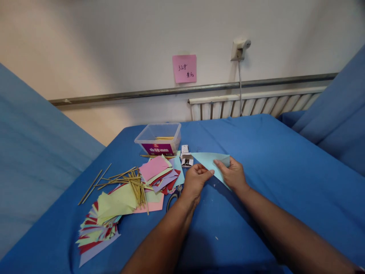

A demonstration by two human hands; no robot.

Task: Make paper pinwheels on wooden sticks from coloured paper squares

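A light blue sheet of paper (209, 159), folded into a triangle, is held up over the blue cloth between both hands. My left hand (195, 180) pinches its lower slanting edge between thumb and fingers. On the other side, my right hand (234, 175) grips the paper's right part, thumb on the near face and fingers behind. Just left of my left wrist lie dark-handled scissors (173, 197), partly under paper. A small open white box (187, 160) with dark bits inside stands behind my left hand.
A clear plastic tub (158, 133) holds thin sticks at the back. Loose yellowish sticks (137, 190) and stacks of coloured paper (114, 207) spread over the left side of the blue-covered table (285, 182). A wall, a pipe and a radiator (256, 104) stand behind; blue curtains hang at both sides.
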